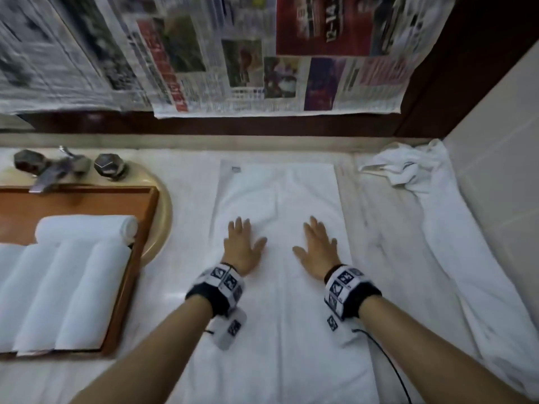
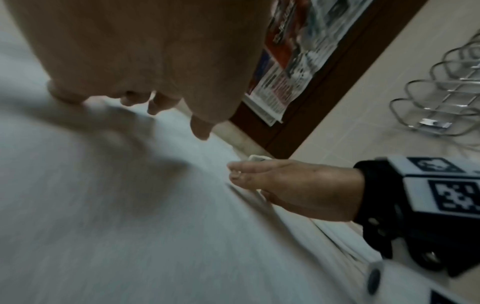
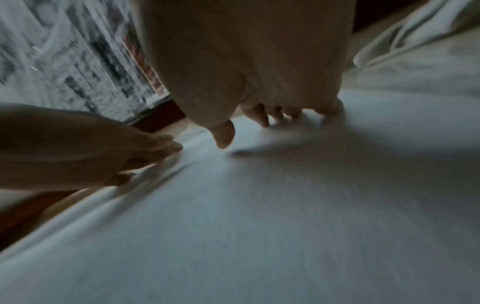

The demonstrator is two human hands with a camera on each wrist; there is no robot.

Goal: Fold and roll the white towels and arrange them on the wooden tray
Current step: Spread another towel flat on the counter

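A white towel [image 1: 277, 196] folded into a long strip lies flat on the counter, running away from me. My left hand [image 1: 243, 243] and right hand [image 1: 316, 246] both press flat on it with fingers straight and spread, side by side near its middle. In the left wrist view my left hand [image 2: 145, 61] hovers over the towel [image 2: 130, 205] and the right hand [image 2: 293, 185] lies beside it. In the right wrist view my right hand [image 3: 246, 61] touches the cloth [image 3: 285, 205]. A wooden tray [image 1: 128, 275] at the left holds several rolled white towels [image 1: 64, 287].
A crumpled white towel [image 1: 405, 167] and a long loose one [image 1: 455, 243] lie at the right beside the tiled wall. Tap handles [image 1: 108, 166] stand behind the tray on a beige basin rim [image 1: 163, 217]. Newspaper [image 1: 262, 68] covers the back wall. A wire rack [image 2: 446, 90] hangs on the tiles.
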